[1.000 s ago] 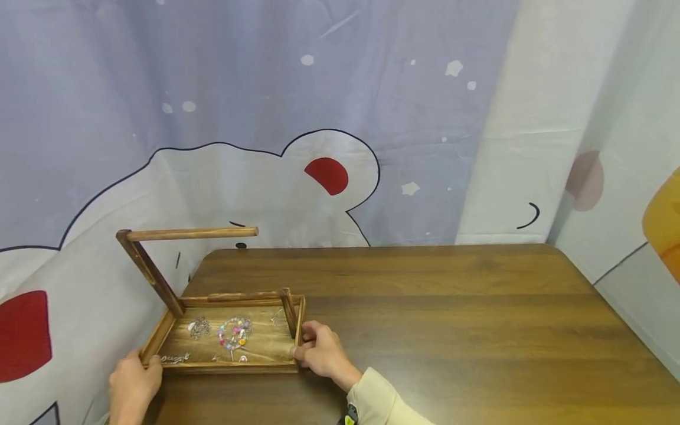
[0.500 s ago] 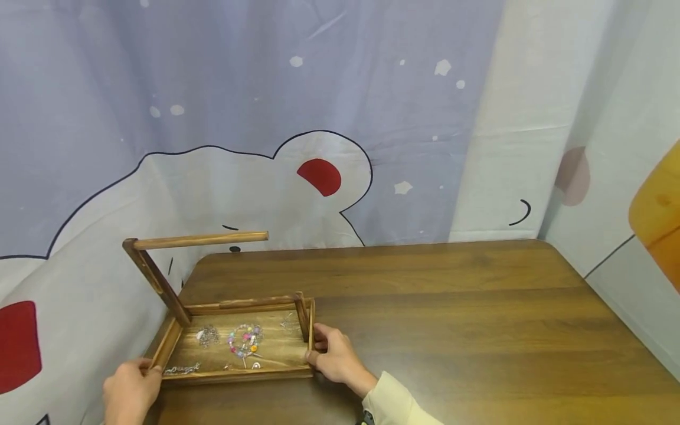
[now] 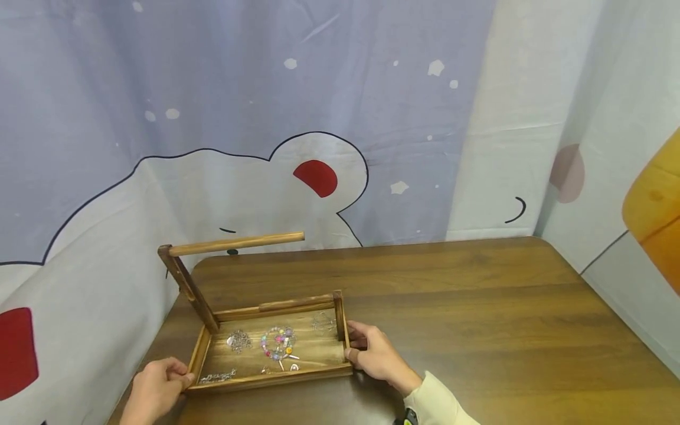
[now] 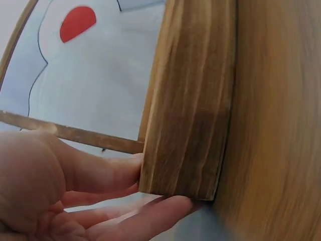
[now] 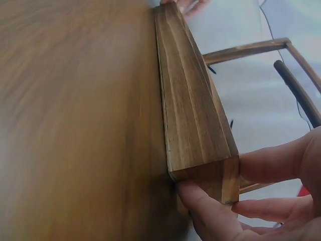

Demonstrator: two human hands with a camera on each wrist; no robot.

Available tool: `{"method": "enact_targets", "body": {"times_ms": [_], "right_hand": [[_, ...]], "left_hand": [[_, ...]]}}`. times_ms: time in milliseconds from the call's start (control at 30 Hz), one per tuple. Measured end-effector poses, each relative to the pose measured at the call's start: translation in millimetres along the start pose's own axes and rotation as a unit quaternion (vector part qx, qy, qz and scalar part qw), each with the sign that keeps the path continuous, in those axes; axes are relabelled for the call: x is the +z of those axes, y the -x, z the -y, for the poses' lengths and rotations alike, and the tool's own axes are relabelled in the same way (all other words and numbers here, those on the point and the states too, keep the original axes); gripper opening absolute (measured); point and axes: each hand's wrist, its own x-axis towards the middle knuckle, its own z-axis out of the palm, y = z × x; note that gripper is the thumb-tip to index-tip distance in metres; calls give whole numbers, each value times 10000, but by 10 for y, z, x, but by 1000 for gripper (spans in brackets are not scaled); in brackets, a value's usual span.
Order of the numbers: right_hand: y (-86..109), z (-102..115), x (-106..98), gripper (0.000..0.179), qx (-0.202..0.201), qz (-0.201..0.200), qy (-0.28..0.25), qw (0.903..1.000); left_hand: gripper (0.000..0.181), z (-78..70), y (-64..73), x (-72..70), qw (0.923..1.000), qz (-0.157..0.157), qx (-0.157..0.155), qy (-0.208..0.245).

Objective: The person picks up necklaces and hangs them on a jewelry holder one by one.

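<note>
Wooden jewelry tray point(image 3: 271, 379) shifts rightward at the front left of the table point(image 3: 478, 330), left hand point(image 3: 158, 386) and right hand point(image 3: 378, 355) pinching its ends between thumb and fingers, so repositioning appears under way.

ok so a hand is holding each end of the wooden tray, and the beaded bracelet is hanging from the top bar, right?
Not quite: the beaded bracelet isn't hanging from the top bar; the head view shows it lying on the tray's floor. The left hand and right hand do hold the wooden tray, one at each end.
</note>
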Motion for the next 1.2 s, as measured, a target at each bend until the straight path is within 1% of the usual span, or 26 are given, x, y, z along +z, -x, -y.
{"method": "enact_targets", "body": {"times_ms": [67,133,200,267,400,533,700,800,900,1033,1200], "right_hand": [[-4,17,8,60,23,3,43,10000],[-8,31,16,60,108,-14,26,9999],[-11,49,27,60,216,-43,-4,9998],[33,30,-82,60,341,-66,-69,9994],[132,-23,-298,59,485,-123,-127,9987],[226,-59,-498,60,601,-155,-330,9975],[339,-88,-746,60,782,-240,-382,9959],[367,-81,-758,61,866,-254,-340,9953],[374,-58,-770,61,862,-227,-254,9957],[349,-21,-769,62,815,-102,-133,9965],[321,5,-734,62,936,-102,-25,9956]], "left_hand": [[36,45,-25,-30,9984,304,-103,460],[49,100,-66,-51,9950,561,-63,823],[58,152,-103,-69,9909,791,19,1093],[60,90,-104,12,9876,910,141,1275],[61,-43,-85,164,9819,1034,417,1529],[63,-150,-94,282,9733,1225,726,1803],[65,-320,-129,442,9642,1374,1108,1979],[68,-315,-131,450,9580,1517,1272,2075],[70,-314,-149,453,9525,1620,1393,2169],[70,-305,-179,439,9504,1665,1483,2167],[69,-281,-208,396,9505,1756,1511,2071]]}}
